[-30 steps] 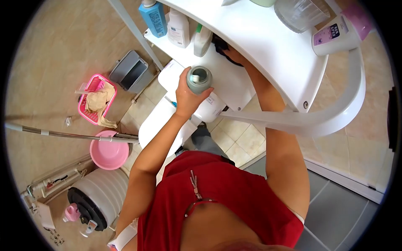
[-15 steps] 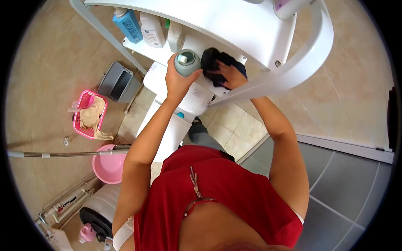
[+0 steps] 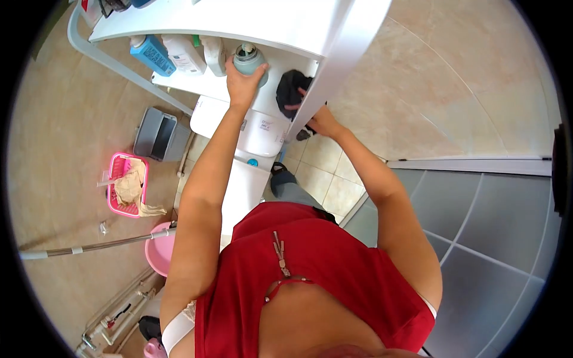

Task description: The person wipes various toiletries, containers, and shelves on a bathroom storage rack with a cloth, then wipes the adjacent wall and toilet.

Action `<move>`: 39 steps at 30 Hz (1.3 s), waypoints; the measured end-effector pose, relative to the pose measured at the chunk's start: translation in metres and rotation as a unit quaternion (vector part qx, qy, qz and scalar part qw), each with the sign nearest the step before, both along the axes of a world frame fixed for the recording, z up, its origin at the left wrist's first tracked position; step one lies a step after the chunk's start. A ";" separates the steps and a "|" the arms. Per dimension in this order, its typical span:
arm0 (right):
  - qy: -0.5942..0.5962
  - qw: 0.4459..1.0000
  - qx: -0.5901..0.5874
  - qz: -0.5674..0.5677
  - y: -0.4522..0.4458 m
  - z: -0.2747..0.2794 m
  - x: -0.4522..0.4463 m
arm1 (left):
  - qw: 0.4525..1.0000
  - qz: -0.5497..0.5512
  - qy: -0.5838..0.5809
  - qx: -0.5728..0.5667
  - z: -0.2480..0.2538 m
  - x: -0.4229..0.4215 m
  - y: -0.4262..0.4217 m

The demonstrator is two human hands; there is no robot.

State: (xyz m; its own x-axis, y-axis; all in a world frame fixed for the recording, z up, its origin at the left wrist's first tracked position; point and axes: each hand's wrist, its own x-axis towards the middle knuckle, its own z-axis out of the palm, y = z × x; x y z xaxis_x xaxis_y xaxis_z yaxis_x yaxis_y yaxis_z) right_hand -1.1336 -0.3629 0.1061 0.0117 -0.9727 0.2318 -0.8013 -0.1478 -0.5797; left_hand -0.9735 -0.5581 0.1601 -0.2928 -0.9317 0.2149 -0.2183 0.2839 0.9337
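My left hand is wrapped round a pale grey-green jar with an open mouth. Something white sticks up inside its neck. The jar is at the lower white shelf, beside a white bottle; whether its base touches the shelf I cannot tell. A crumpled black cloth is under the fingers of my right hand, by the shelf's right end. The white shelf post crosses in front of that hand and hides part of it. A dark end of the cloth hangs below the post.
A blue bottle and another white bottle stand on the lower shelf. Beneath is a toilet cistern. At left are a grey bin, a pink basket with beige cloth, a pink basin and a metal rail.
The whole view has shifted. My left hand has moved the jar back toward the row of bottles. My right hand has drawn partly behind the post, still at the black cloth.
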 end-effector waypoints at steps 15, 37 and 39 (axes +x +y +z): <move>-0.285 0.938 0.178 -0.088 0.091 0.115 0.058 | 0.998 -0.035 -0.035 -0.025 -0.024 0.063 0.025; 0.175 0.882 -0.385 -0.208 0.044 0.196 0.103 | 0.916 0.089 0.034 -0.390 0.215 0.097 0.006; 0.140 0.902 -0.357 -0.196 0.053 0.193 0.108 | 0.898 0.099 -0.005 -0.428 0.226 0.082 -0.009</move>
State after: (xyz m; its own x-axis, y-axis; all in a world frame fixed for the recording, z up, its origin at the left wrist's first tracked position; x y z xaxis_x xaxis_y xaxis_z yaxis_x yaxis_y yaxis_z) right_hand -1.0256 -0.3097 0.2991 -0.1456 -0.5178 0.8430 -0.9736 -0.0765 -0.2151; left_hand -0.8911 -0.5675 0.3862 -0.1462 -0.4602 0.8757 -0.3507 0.8518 0.3891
